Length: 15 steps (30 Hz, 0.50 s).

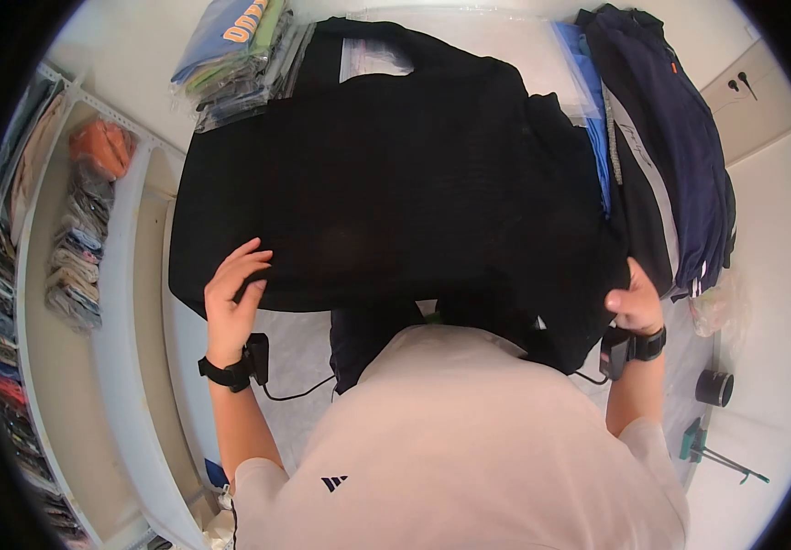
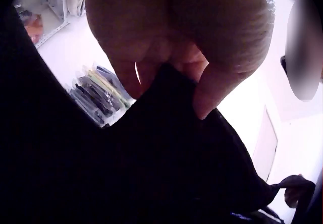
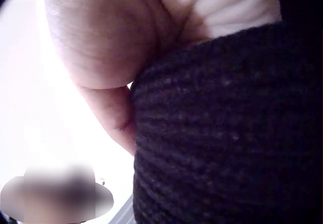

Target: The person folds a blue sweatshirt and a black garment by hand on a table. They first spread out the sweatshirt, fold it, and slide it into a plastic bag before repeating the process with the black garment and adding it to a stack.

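Note:
A large black knit garment (image 1: 368, 202) is spread in front of the person, over the table top. In the head view the left hand (image 1: 233, 291) is at its near left edge. The left wrist view shows the thumb and fingers pinching a raised peak of the black cloth (image 2: 161, 148). At the near right corner, the right hand (image 1: 637, 301) grips the garment, thumb on top. Ribbed knit (image 3: 227, 123) fills much of the right wrist view, with the thumb along its edge and the other fingers hidden behind it.
Folded clothes in clear bags (image 1: 240, 64) are stacked at the back left. Clear plastic bags (image 1: 496, 46) lie behind the garment. Navy jackets (image 1: 661, 156) are piled at the right. Shelves (image 1: 75, 385) with bagged clothes line the left side. A dark cylinder (image 1: 714, 388) stands low at the right.

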Tool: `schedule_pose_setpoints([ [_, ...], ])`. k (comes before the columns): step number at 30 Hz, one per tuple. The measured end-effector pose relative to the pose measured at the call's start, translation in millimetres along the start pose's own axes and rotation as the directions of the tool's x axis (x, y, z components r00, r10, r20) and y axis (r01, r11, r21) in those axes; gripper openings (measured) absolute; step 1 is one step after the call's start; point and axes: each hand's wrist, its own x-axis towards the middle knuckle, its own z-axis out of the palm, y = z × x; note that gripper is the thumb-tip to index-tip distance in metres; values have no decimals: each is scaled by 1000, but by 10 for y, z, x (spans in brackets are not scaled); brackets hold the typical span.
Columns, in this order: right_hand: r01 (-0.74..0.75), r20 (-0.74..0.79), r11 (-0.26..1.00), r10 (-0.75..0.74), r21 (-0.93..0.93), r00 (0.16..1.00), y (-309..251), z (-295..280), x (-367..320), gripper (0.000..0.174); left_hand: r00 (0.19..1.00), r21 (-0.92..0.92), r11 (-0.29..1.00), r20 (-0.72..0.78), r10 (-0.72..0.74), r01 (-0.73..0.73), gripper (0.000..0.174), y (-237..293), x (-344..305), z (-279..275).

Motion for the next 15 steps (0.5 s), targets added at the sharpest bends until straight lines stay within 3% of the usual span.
schedule_pose_setpoints([
  [1, 30, -16, 999, -30, 34, 999, -32, -23, 52, 56, 999, -96, 994, -24, -47, 44, 24, -17, 37, -30],
  [2, 66, -12, 994, -65, 91, 998, -108, 10, 146, 55, 999, -94, 995, -27, -45, 43, 24, -24, 90, -41],
  [4, 85, -16, 982, -84, 167, 996, -360, 239, 454, 48, 947, -76, 948, -66, -315, 310, 19, -33, 254, -54],
  [6, 61, -65, 960, -44, 275, 997, -450, 108, 818, 36, 960, -61, 966, -109, -258, 253, 21, -118, 476, -7],
  [8, -26, -17, 909, 36, 417, 999, -593, 166, 1224, 27, 963, 18, 975, -161, -217, 223, 25, -215, 704, 58],
  [9, -22, -14, 909, 31, 416, 999, -614, 172, 1410, 27, 940, 24, 944, -113, -323, 328, 32, -242, 802, 77],
  [11, 17, -12, 938, -14, 345, 1000, -471, 31, 1853, 27, 940, 73, 943, -130, -314, 325, 35, -408, 858, 232],
  [12, -179, 353, 879, 14, 442, 936, -471, 80, 1999, 32, 942, 123, 939, -143, -305, 322, 38, -389, 892, 269],
  [13, -145, 61, 951, 134, 273, 989, -434, 87, 1956, 35, 931, 120, 929, -152, -332, 351, 42, -357, 883, 277],
  [14, -165, -256, 982, 184, 93, 949, -347, 107, 1838, 38, 934, 121, 932, -151, -324, 342, 42, -317, 861, 256],
  [15, -86, -184, 996, 78, -31, 980, -279, 100, 1726, 44, 952, 178, 950, -214, -218, 258, 39, -243, 815, 227],
])
